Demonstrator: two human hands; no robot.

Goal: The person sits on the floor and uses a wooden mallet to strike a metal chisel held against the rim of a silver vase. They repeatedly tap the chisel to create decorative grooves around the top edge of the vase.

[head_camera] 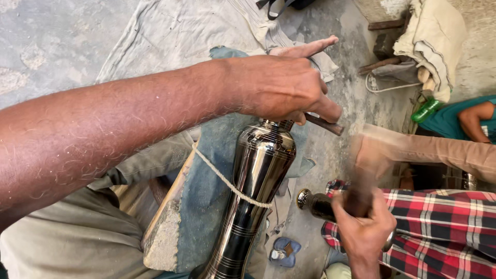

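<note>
Over grey concrete floor (pixel 57 41), left hand (pixel 281 85) grips tool (pixel 323 124) above upright, right-leaning steel bottle (pixel 258 170).

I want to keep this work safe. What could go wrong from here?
The bottle is tied to the block by one thin cord; it might slip. The left hand holds a tool at the neck, and the blurred right hand seems to swing close, so fingers could be struck.

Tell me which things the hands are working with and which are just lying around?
In use:
left hand on a thin dark metal tool
shiny dark metal bottle tied by a pale cord
right hand, blurred

Lying about:
green plastic bottle
grey cloth sheet
small blue piece on the floor
</note>
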